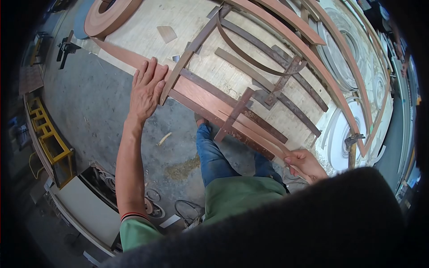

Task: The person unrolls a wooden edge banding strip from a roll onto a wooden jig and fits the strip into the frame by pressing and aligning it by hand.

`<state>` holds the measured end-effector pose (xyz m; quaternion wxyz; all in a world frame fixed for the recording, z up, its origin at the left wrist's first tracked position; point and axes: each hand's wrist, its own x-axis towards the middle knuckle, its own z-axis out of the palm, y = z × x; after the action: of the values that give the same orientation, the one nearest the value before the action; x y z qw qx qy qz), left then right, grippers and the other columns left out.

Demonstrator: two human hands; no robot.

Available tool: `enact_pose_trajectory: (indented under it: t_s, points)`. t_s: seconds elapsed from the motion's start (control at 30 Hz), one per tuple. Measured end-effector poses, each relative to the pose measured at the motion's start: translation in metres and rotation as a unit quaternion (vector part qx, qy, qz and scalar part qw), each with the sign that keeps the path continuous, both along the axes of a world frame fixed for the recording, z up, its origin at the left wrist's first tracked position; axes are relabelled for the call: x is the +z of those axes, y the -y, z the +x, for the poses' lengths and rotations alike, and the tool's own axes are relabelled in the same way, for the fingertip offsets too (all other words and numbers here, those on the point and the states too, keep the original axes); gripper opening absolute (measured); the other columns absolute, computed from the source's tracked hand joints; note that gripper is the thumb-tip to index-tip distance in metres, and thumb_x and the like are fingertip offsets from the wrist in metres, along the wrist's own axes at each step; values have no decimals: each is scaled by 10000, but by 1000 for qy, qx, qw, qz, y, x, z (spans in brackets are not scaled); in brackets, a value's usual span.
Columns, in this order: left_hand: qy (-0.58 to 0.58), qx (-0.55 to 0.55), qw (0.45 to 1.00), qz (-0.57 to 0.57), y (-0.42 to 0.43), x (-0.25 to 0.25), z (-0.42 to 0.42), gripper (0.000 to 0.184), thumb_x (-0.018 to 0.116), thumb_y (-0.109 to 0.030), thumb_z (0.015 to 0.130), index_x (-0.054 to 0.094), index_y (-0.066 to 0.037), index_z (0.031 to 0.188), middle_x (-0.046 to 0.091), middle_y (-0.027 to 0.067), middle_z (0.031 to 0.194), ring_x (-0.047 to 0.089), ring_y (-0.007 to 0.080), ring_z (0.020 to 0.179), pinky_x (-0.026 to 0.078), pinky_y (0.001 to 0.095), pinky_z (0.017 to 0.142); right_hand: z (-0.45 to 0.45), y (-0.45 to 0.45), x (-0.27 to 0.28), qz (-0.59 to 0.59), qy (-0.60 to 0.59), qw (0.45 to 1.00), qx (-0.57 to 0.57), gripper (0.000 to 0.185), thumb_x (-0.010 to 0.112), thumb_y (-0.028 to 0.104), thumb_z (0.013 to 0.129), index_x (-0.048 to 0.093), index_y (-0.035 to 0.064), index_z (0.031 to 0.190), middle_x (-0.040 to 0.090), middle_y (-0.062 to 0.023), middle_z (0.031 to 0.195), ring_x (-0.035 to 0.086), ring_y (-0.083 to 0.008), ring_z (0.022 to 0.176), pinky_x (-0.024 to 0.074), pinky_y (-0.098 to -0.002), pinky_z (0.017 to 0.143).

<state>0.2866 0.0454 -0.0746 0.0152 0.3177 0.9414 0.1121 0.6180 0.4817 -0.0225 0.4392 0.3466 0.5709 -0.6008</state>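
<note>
Head view: nearest, in front of the green shirt [243, 196], the right hand [306, 164] is closed on a thin reddish-brown strip [270, 137], thumb and fingers pinching it beyond the right end of the dark rails [263, 147]. From that grip the strip runs left and away between the rails, beneath a short dark crosspiece [234, 114]. Farther left, the left hand [147, 87] is open, palm down, its fingers extended and slightly apart, lying on a reddish-brown band [120, 53] at the table edge; its thumb is beside a brown crossbar [178, 73]. Whether band and strip are one piece cannot be told. The band leads on to a large roll [111, 18] at the far left of the table [143, 27]. On the near right lies a hammer [353, 142], beside a white coil [339, 143]. Across the middle, more dark bars [263, 47] lie on the table, with a thin curved band [241, 56] arching over them. Long curved wooden pieces [308, 53] stretch along the far right.
</note>
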Motion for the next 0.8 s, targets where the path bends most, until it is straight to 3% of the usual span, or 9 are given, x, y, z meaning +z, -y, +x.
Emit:
enact_pose_trajectory:
  t_s: [0.33,0.43,0.63,0.73,0.8]
  points:
    - [21,-21,999,-19,1,3,-6,464,384,-420,1102,521,-276,1522,328,46,1676,294,286,1545,175,476,1275,26,-22,-2,-57,10,998,-23,262,712,236,993,706,-21,942,699,-56,770,683,-138,677,555,-290,619]
    - [18,-20,1000,-7,1,1,-6,462,373,-419,1106,522,-280,1520,328,44,1676,301,289,1541,175,476,1275,3,-13,16,-20,-92,994,47,287,716,253,991,700,-31,951,718,-71,832,694,-143,716,570,-299,659]
    - [-69,5,997,19,-8,15,8,448,555,-320,1037,579,-181,1463,458,86,1597,357,307,1511,246,486,1238,-37,22,0,-15,-36,999,35,303,703,284,1002,698,-16,955,716,-86,819,699,-150,715,571,-297,633]
    - [-65,9,994,87,-30,17,63,482,643,-312,976,618,-87,1402,528,114,1535,402,331,1476,284,498,1209,-35,23,-2,10,-35,998,44,312,695,296,1007,693,-9,942,702,-84,768,689,-157,658,565,-298,600]
    - [-58,13,997,48,-63,29,93,499,654,-339,970,631,-54,1379,544,124,1517,418,341,1461,289,506,1204,-36,20,-3,-1,-44,998,41,328,687,306,1011,687,-10,923,692,-83,739,677,-159,621,555,-297,577]
